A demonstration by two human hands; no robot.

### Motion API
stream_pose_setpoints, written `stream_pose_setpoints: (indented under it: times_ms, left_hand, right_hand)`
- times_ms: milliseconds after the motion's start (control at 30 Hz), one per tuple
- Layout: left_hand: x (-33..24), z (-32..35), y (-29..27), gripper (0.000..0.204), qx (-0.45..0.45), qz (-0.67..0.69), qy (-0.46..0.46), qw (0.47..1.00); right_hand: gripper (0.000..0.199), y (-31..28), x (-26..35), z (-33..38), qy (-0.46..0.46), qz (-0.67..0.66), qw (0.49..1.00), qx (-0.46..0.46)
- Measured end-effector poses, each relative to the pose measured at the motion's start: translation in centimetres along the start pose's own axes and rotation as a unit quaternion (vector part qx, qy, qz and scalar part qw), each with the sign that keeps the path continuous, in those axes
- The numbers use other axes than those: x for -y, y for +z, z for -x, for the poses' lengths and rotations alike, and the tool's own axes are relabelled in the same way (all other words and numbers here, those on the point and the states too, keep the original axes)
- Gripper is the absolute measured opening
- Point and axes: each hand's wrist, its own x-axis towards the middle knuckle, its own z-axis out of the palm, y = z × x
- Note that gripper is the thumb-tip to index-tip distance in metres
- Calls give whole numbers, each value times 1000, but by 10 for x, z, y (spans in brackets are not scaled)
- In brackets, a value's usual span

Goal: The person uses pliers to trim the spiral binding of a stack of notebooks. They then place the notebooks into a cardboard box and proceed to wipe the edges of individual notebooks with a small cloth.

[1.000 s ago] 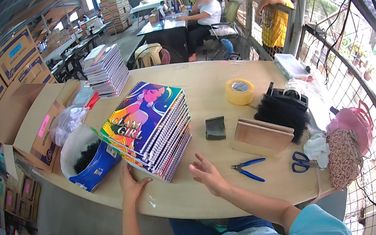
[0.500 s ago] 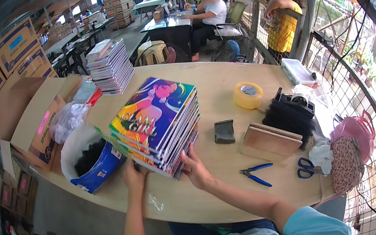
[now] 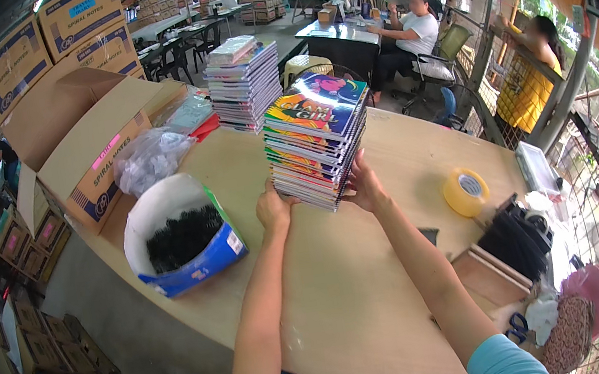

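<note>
Both arms stretch out over the wooden desk [image 3: 346,288] toward a tall stack of colourful notebooks [image 3: 317,142] standing near the middle. The left hand [image 3: 273,211] presses flat against the stack's near left corner, fingers tucked under the bottom edge; the right hand [image 3: 366,186] cups the near right side, so the pile is held between the two palms. A second stack of notebooks [image 3: 246,80] stands behind it. To the left sits a blue-and-white box [image 3: 187,238] filled with black spiral bindings, and a roll of yellow tape [image 3: 466,191] lies to the right.
</note>
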Motion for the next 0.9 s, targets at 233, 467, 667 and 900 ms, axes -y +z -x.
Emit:
stream_pose_setpoints:
  times_ms: [233, 467, 667, 900]
  left_hand:
    - [-10, -93, 32, 81, 17, -15, -93, 995]
    - [-13, -148, 54, 79, -5, -15, -145, 989]
    - [-17, -176, 63, 77, -1, -18, -166, 986]
    - [-11, -200, 78, 81, -4, -42, -189, 981]
  right_hand:
    - [99, -5, 36, -108, 8, 1, 1000, -4]
    - [102, -9, 57, -182, 31, -4, 999, -5]
    - [100, -10, 63, -213, 21, -19, 999, -22]
    - [101, -9, 73, -238, 32, -21, 999, -26]
